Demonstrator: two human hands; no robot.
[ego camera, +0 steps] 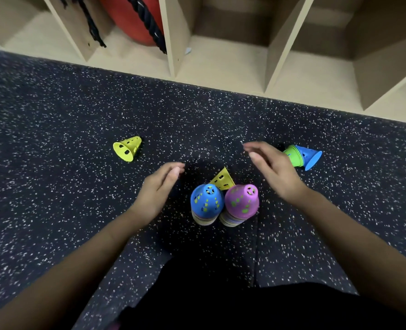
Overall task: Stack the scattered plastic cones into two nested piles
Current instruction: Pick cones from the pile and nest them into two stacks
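**Hovering hands over two cone piles, three loose bits left on floor**

Two nested piles stand upright side by side, touching, on the dark speckled floor (54,115), low centre of view. Blue-topped pile (206,200) on the left, purple-topped pile (242,200) on the right. Both top cones have slotted holes showing yellow-green through them, and a stack of multi-coloured rims at the base.

Second yellow cone (222,179) sits just behind the piles, tilted, partly hidden by them. Yellow cone (127,148) lies on its side well to the left, wide mouth toward the camera, holes visible. Green-and-blue pair (303,156) lies on its side at right, green nested in blue, just beyond the right hand.

Left hand (159,186) is left of the piles, fingers (173,171) straight and together, holding nothing. Right hand (273,167) is right of the piles, fingers straight, slightly spread, holding nothing. Palms face each other; neither touches a cone.

Cubby shelf (221,67) runs along the top, with a red ball (130,17) and black rope (147,20) in one bay.
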